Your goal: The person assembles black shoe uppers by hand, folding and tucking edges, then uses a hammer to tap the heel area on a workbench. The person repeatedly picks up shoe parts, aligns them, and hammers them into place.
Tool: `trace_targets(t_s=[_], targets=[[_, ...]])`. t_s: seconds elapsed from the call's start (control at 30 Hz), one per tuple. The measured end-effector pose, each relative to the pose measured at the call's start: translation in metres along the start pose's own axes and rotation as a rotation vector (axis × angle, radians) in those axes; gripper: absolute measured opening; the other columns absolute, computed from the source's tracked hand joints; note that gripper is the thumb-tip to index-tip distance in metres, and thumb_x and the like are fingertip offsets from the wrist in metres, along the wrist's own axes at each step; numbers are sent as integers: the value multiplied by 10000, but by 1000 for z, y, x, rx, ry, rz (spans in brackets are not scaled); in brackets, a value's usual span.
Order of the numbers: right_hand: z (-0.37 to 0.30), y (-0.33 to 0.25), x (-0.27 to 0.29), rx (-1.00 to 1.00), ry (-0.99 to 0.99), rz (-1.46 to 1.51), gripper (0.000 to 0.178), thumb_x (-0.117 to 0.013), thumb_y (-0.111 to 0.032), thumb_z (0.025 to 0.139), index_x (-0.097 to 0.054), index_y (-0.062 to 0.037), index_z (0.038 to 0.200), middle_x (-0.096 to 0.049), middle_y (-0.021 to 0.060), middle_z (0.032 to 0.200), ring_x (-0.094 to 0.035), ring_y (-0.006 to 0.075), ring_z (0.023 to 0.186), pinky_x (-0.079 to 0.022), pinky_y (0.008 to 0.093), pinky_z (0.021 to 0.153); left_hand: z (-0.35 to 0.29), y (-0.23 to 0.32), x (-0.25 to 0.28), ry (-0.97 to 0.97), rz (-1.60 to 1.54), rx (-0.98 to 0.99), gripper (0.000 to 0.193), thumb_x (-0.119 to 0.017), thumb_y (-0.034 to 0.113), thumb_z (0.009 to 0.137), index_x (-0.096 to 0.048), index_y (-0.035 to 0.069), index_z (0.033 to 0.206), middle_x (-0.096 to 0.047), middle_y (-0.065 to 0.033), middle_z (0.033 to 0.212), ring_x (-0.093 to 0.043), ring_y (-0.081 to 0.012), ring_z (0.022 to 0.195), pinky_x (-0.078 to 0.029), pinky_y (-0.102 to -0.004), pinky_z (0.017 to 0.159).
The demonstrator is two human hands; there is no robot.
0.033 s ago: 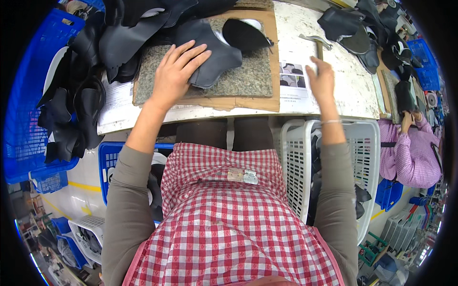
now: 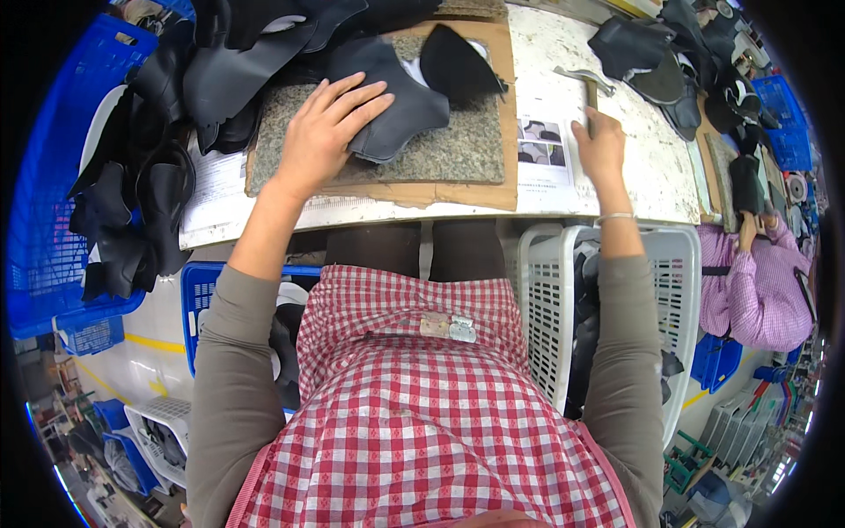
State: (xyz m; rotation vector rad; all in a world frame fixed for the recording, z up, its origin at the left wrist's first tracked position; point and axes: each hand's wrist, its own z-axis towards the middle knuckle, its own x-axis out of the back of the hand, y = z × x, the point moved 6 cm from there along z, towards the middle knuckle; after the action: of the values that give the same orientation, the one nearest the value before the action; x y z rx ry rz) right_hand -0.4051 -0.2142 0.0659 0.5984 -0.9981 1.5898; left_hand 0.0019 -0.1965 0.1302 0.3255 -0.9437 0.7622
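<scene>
My left hand (image 2: pixel 326 132) lies with fingers stretched out on a black leather shoe upper (image 2: pixel 396 106), pressing it to a speckled stone slab (image 2: pixel 466 158). A rounded black flap (image 2: pixel 458 66) with a white lining stands up at the upper's right end. My right hand (image 2: pixel 602 148) is closed around the lower end of a hammer's handle. The hammer (image 2: pixel 591 95) lies over the white table (image 2: pixel 651 176) with its metal head pointing away from me. Part of the handle is hidden in my fingers.
Brown cardboard (image 2: pixel 440 192) lies under the slab. Black leather pieces (image 2: pixel 238 75) are heaped to the left, more (image 2: pixel 629 44) at the far right. A printed sheet (image 2: pixel 546 172) lies by my right hand. A white basket (image 2: pixel 541 308) stands below; a co-worker (image 2: pixel 761 299) sits at right.
My right hand has shifted slightly right and its fingers have closed on the hammer's handle. The flap on the upper has tipped more upright. My left hand stays almost in place.
</scene>
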Motion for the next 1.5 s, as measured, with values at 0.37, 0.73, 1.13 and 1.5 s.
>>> trace_targets(t_s=[0.37,0.73,1.13,1.5], targets=[[48,98,-13,-151,-277,-276,322,-505,-179,1037,-606,-9,1291,-716,190,946,-719,400,918,-554,525,803,39,-90,-1,-172,-270,327,441,-716,211,962,-639,196,1396,-677,-107,1349,-660,-370,1186,-547,-414,1005],[-27,-183,57,323,-471,339,289,-583,-280,1076,-583,-6,982,-590,234,738,-605,404,628,-482,440,558,74,-93,3,-282,-410,224,365,-611,398,1009,-708,141,1250,-736,-220,1025,-690,-446,973,-545,-506,856],[-12,-244,-2,309,-572,293,280,-622,-287,1047,-590,-12,1008,-628,190,618,-661,399,572,-519,476,493,56,-125,-7,-366,-657,347,445,-559,418,1031,-682,80,1295,-706,-271,1145,-660,-464,1100,-525,-502,935],[1,-236,-13,407,-609,121,370,-540,-320,1089,-589,46,1108,-645,261,664,-685,455,650,-530,520,557,57,-122,-19,-383,-507,381,480,-539,485,1033,-690,127,1314,-707,-261,1170,-657,-460,1123,-526,-516,971]])
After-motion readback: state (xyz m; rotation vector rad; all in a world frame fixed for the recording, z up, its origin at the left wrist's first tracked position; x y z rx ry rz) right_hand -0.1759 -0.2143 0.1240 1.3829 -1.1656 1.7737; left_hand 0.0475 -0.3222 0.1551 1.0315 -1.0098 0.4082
